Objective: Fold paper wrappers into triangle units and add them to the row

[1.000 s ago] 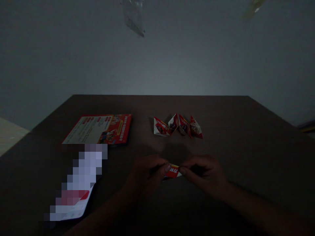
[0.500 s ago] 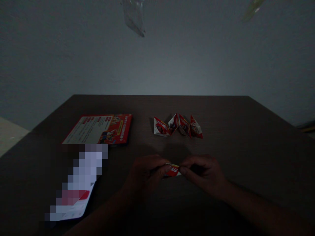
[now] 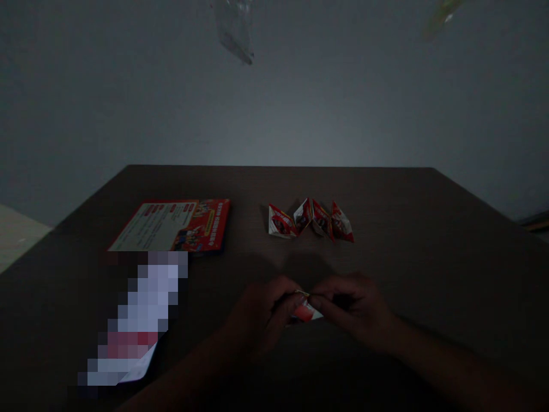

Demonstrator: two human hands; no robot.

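Observation:
Between both hands, above the near part of the table, is a small piece of folded red and white printed paper [image 3: 304, 312]. My left hand [image 3: 270, 312] pinches its left side with thumb and forefinger. My right hand [image 3: 355, 303] grips its upper right edge, the fingertips almost touching those of the left. Much of the paper is hidden behind the fingers. Beyond the hands stand several folded red and white paper pieces [image 3: 281, 222], with pointed corners, in a row.
A red printed booklet or flat box [image 3: 218, 229] lies at the left of the dark table [image 3: 386, 194]. Nearer to me is a bright phone-like device [image 3: 146, 309], mostly pixelated. A clear plastic bag [image 3: 235, 31] hangs at the pale wall behind.
The fingertips of both hands have come closer together, and the left hand has moved slightly right. The held paper has tilted and sits slightly lower, with its print less visible.

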